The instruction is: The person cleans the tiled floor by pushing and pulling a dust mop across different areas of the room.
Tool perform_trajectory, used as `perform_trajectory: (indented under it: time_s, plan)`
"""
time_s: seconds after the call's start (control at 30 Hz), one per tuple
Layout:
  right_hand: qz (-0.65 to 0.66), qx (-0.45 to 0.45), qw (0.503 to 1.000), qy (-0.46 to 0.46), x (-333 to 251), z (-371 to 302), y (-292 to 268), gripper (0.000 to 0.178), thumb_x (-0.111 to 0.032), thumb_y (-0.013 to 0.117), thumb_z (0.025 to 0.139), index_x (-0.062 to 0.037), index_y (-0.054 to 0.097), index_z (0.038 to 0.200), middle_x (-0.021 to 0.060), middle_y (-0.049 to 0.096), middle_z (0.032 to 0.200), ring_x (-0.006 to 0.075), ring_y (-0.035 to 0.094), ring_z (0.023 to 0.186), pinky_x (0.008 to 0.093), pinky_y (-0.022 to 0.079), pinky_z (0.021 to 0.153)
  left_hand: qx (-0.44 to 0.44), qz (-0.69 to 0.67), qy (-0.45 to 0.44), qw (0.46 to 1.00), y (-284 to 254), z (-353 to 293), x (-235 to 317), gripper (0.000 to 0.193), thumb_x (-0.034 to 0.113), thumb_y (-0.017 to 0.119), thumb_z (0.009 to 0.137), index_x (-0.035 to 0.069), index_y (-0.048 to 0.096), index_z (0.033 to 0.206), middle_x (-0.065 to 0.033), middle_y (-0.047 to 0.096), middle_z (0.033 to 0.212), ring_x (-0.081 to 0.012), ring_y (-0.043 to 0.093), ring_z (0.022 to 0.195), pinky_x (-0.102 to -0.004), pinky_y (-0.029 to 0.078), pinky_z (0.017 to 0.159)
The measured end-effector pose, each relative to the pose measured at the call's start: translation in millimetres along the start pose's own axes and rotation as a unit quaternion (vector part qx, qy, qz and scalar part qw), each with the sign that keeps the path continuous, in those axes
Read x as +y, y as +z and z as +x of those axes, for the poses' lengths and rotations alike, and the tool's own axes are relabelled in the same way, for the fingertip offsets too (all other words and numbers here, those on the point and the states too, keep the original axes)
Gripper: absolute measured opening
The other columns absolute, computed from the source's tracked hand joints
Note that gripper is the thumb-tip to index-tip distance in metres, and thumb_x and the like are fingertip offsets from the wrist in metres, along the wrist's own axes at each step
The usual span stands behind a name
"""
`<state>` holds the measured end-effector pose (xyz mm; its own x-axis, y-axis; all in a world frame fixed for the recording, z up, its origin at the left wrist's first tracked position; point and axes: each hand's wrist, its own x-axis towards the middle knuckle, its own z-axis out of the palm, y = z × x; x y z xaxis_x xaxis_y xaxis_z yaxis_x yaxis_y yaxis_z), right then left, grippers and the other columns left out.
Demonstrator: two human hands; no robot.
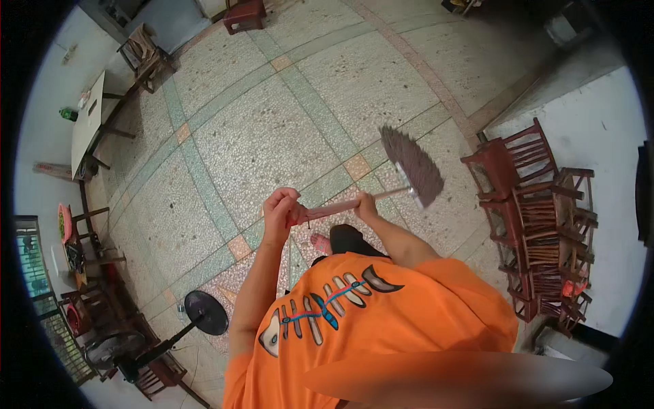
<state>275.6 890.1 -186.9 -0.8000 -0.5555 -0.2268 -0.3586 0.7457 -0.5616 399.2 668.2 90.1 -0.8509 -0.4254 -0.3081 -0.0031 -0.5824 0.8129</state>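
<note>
A broom (pixel 331 208) with a pinkish handle and a wide dark-brown bristle head spans the space in front of my orange shirt. My left hand (pixel 281 208) is closed near the handle's upper end, where a reddish part shows below the fingers. Farther along, close to the head, my right hand (pixel 366 206) wraps round the handle. The bristles point away to the right, over the speckled floor (pixel 259 136); whether they touch it I cannot tell. A foot in a pink slipper shows below the handle.
Stacked dark-red wooden chairs (pixel 521 218) line the right wall. At left stand a pale-topped table (pixel 88 126), a chair (pixel 144 58) and a small table with a pink basin (pixel 65 223). A standing fan (pixel 116 351) on a round black base is at lower left. A red stool (pixel 244 15) sits at the far end.
</note>
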Motion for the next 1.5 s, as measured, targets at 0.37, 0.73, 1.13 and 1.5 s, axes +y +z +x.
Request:
perform_trajectory:
  time_s: [0.37, 0.73, 1.13, 1.5]
  plan:
    - [0.106, 0.295, 0.947, -0.07, -45.1, 81.6, 9.5, 0.01, 0.002, 0.052, 0.061, -0.002, 0.043, 0.058, 0.0159, 0.045, 0.059, 0.0346, 0.046, 0.06, 0.0407, 0.036, 0.054, -0.022, 0.042, 0.063, 0.997, 7.5, 69.9, 57.1, 0.007, 0.006, 0.051, 0.075, 0.001, 0.055, 0.078, 0.0005, 0.047, 0.056, -0.0063, 0.042, 0.049, -0.0203, 0.034, 0.046]
    - [0.141, 0.205, 0.945, -0.214, -139.7, 261.6, 12.7, 0.021, 0.0, 0.054, 0.059, -0.005, 0.039, 0.072, 0.0141, 0.043, 0.071, 0.0336, 0.042, 0.072, 0.0405, 0.031, 0.062, 0.097, 0.084, 0.156, 0.979, -17.8, 134.9, 131.9, 0.007, 0.006, 0.05, 0.076, 0.0, 0.053, 0.074, -0.0017, 0.048, 0.056, -0.0068, 0.04, 0.047, -0.0209, 0.033, 0.044]
    - [0.114, -0.141, 0.912, -0.368, -286.2, 321.2, 82.1, 0.032, -0.004, 0.065, 0.06, -0.0041, 0.046, 0.086, 0.016, 0.044, 0.099, 0.0347, 0.039, 0.103, 0.041, 0.035, 0.087, 0.391, 0.069, 0.251, 0.883, -47.0, 83.3, 129.9, 0.005, 0.005, 0.049, 0.079, 0.002, 0.048, 0.075, -0.0049, 0.048, 0.062, -0.0108, 0.042, 0.051, -0.0241, 0.036, 0.048]
    - [-0.029, -0.429, 0.769, -0.473, -353.4, 196.8, 124.0, 0.034, -0.017, 0.063, 0.066, -0.0023, 0.053, 0.095, 0.0173, 0.044, 0.107, 0.0322, 0.041, 0.106, 0.0397, 0.043, 0.083, 0.657, -0.019, 0.276, 0.701, -31.8, -31.6, 95.8, 0.005, 0.008, 0.046, 0.08, 0.004, 0.046, 0.082, 0.0005, 0.036, 0.053, -0.0085, 0.036, 0.046, -0.0233, 0.036, 0.046]
